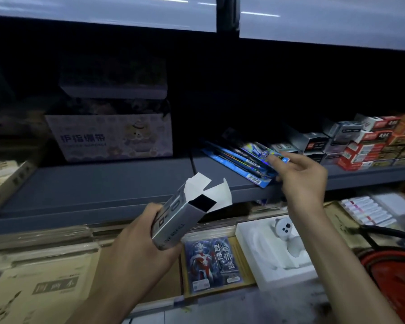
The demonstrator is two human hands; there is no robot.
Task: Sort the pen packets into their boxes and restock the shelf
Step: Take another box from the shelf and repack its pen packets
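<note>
My left hand [147, 239] grips a silver refill box [173, 218] tilted up to the right, its white end flaps open and its dark inside showing. My right hand [302, 176] pinches the near end of a shiny blue pen packet [260, 149] that is lifted off a fanned pile of blue pen packets [236, 163] lying on the grey shelf [103, 183]. The lifted packet is blurred.
Stacked grey and red pen boxes [365, 141] fill the shelf's right end. A white cartoon carton [112, 136] stands at the back left. Below lie sketch pads [45, 284], a hero card pack [213, 263], a white foam tray [274, 249] and an orange basket [393, 274].
</note>
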